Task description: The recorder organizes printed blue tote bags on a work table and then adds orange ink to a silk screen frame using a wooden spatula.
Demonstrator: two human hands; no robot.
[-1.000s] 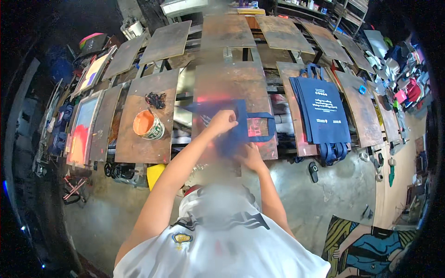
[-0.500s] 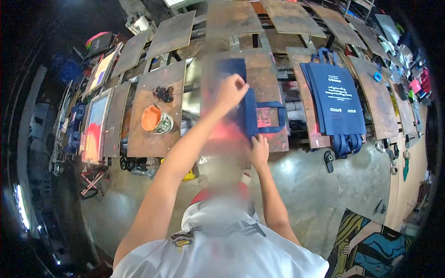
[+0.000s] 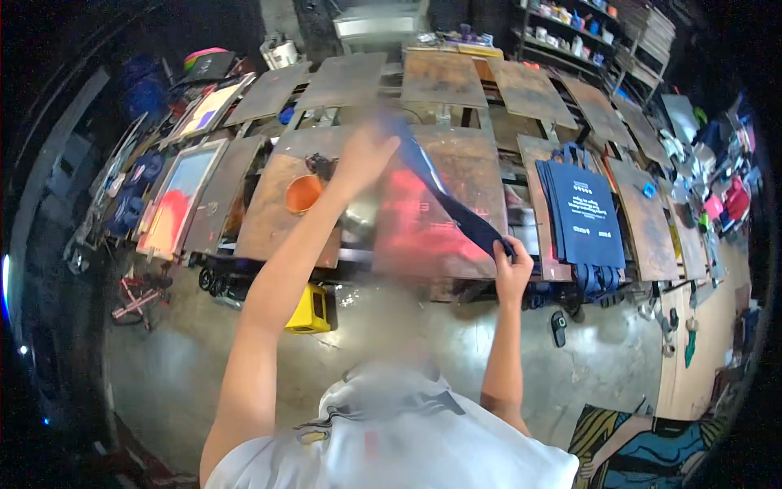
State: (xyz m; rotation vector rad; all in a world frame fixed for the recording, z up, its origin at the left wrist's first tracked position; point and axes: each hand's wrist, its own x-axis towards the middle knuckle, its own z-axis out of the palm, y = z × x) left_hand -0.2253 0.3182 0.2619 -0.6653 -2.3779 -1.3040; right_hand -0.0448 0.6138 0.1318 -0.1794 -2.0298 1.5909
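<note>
A dark blue fabric tote bag (image 3: 456, 210) is stretched slantwise between my two hands, seen nearly edge-on above a platen board (image 3: 476, 159) with a bright pink stain. My left hand (image 3: 368, 161) is closed on its far left end, where the cloth and fingertips blur. The near right end is pinched between the thumb and fingers of my right hand (image 3: 513, 269), by the board's front right corner. To the right, a stack of blue printed tote bags (image 3: 580, 208) lies on another board, handles hanging over the near edge.
An orange-lined bucket (image 3: 304, 194) stands on the board to the left, partly behind my left forearm. Framed screens (image 3: 181, 200) lean farther left. Below the boards sits a yellow box-like device (image 3: 308, 311). A black slipper (image 3: 558, 328) lies on the floor.
The bag has come up off the board and now hangs between both hands. My left hand has moved left and closed on the cloth; my right hand has moved right. The view has tilted up.
</note>
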